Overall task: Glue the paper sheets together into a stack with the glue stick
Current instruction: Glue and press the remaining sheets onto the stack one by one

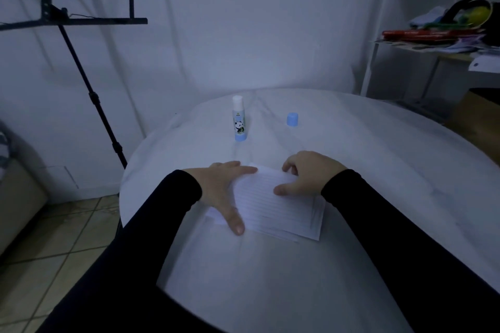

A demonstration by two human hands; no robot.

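We find no legible text in this view. The glue stick [239, 119] carries a label with a panda picture and a small yellow mark above it, but any lettering there is too small and blurred to read. The paper sheets [273, 205] show only printed ruled lines, without words or numbers. The red spines [427, 34] on the shelf bear unreadable marks.
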